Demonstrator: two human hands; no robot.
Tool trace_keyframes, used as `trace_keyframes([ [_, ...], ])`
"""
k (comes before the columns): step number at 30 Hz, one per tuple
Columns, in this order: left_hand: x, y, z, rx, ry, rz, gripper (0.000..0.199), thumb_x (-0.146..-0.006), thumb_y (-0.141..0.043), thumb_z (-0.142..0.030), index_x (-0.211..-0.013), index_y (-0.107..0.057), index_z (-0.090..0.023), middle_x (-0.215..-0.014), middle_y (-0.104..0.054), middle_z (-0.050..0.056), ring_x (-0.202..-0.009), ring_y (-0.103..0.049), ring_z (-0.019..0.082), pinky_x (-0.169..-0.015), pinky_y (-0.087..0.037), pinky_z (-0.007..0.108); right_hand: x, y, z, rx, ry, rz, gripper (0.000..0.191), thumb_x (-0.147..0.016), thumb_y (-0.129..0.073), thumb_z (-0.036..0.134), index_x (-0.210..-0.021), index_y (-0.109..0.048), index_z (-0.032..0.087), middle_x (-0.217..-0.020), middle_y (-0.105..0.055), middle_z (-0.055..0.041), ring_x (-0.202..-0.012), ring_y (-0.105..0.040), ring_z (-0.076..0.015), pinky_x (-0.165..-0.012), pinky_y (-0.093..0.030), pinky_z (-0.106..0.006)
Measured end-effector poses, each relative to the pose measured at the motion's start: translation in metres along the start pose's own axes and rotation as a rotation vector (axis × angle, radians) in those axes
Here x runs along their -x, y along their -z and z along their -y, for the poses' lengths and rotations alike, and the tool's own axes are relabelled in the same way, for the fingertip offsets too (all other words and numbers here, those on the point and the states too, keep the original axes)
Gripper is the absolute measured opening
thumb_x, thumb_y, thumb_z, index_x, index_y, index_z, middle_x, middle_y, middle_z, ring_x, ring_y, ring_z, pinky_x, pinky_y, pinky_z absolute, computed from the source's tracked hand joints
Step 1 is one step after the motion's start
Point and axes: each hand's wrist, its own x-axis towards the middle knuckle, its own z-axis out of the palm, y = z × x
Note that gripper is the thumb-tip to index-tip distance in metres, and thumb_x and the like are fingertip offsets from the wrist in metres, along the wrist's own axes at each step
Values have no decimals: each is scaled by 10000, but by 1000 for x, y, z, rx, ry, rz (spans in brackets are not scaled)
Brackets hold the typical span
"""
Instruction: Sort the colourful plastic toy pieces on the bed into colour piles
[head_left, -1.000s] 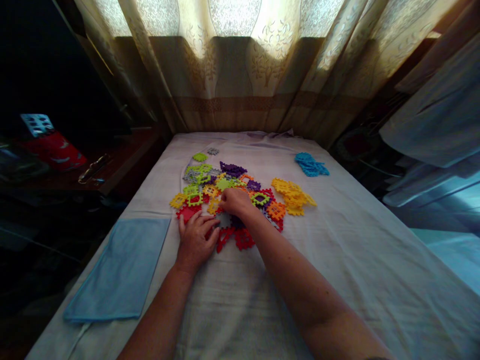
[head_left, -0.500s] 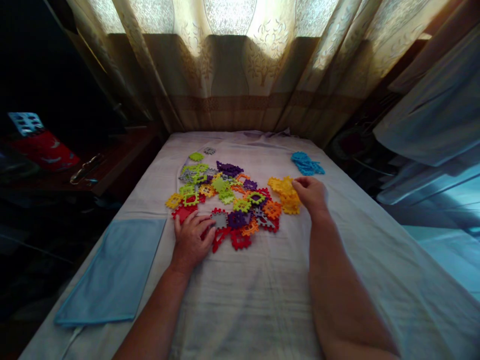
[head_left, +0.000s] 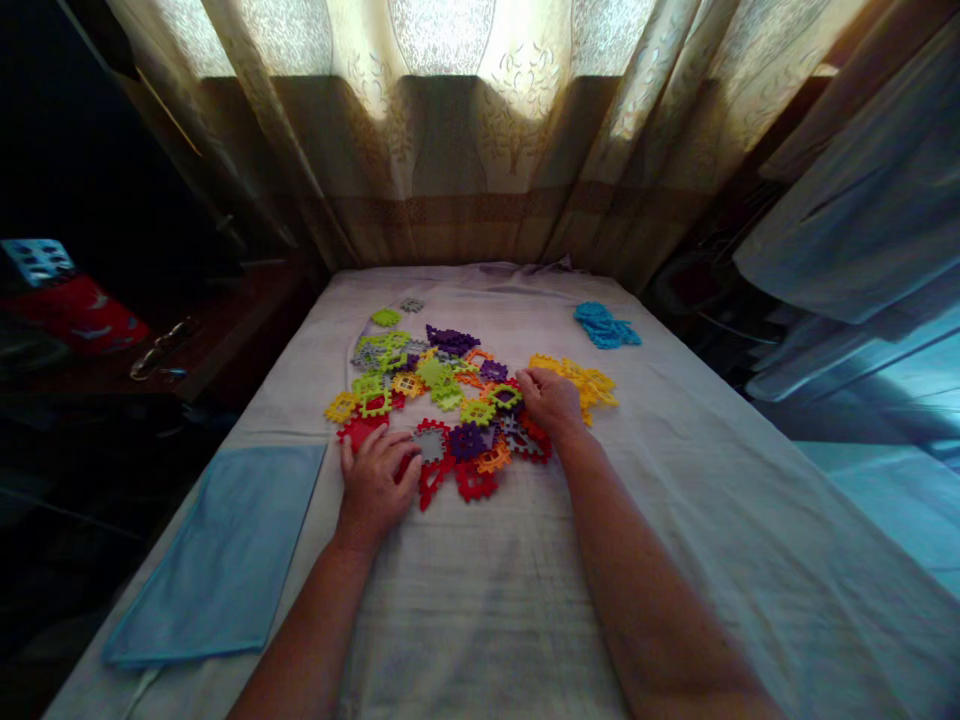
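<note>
A mixed pile of notched plastic tiles lies on the bed, among them a lime green tile (head_left: pixel 477 411), a grey tile (head_left: pixel 430 444) and a dark purple tile (head_left: pixel 466 440). My left hand (head_left: pixel 379 485) rests at the pile's near left edge, fingers apart, touching a red tile (head_left: pixel 361 431). Over the pile's right edge is my right hand (head_left: pixel 553 402), its fingers curled together. Whatever they hold, if anything, is hidden. Just beyond that hand sits a heap of yellow tiles (head_left: pixel 596 386), partly covered by it.
Blue tiles (head_left: pixel 606 326) form a separate heap at the far right. A light blue cloth-covered pad (head_left: pixel 225 550) with a white cord lies on the left. Behind the bed hangs a curtain (head_left: pixel 450 150). A dark table (head_left: pixel 225 320) with a red pouch (head_left: pixel 82 315) stands at the left.
My right hand has moved left from the yellow heap to the right edge of the mixed pile. The yellow tiles now look more spread out. My left hand stays in place.
</note>
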Motion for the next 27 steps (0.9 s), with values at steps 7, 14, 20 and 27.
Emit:
trace_keyframes([
  [7, 1, -5, 3, 16, -5, -58, 168, -871, -566, -314, -944, -705, -253, -1162, -724, 57, -1259, -551, 333, -1158, -165, 673, 14, -29, 11, -90, 34, -3, 328, -938, -454, 375, -897, -729, 202, -954, -730, -78, -907, -628, -198, -833, -454, -292],
  [14, -2, -8, 8, 31, 64, -206, 217, -870, -550, -291, -1038, -680, -245, -1209, -707, 76, -1245, -559, 308, -1153, -226, 601, 20, -46, 46, -151, 109, 67, 292, -945, -460, 321, -943, -731, 214, -1030, -733, -64, -994, -632, -194, -900, -457, -305],
  [20, -6, -7, 16, 78, 136, -317, 238, -884, -504, -274, -1050, -670, -234, -1219, -699, 85, -1263, -551, 294, -1100, -323, 544, 11, -41, 88, -8, 201, 53, 259, -936, -520, 318, -1045, -734, 223, -1128, -713, -75, -1077, -604, -221, -969, -416, -355],
  [27, -8, -9, 20, 119, 147, -352, 232, -884, -503, -283, -1031, -670, -218, -1188, -706, 94, -1238, -571, 290, -1077, -361, 513, 1, -59, 145, 333, 448, 254, 274, -905, -555, 312, -1077, -735, 196, -1138, -680, -128, -1092, -554, -271, -909, -418, -384],
])
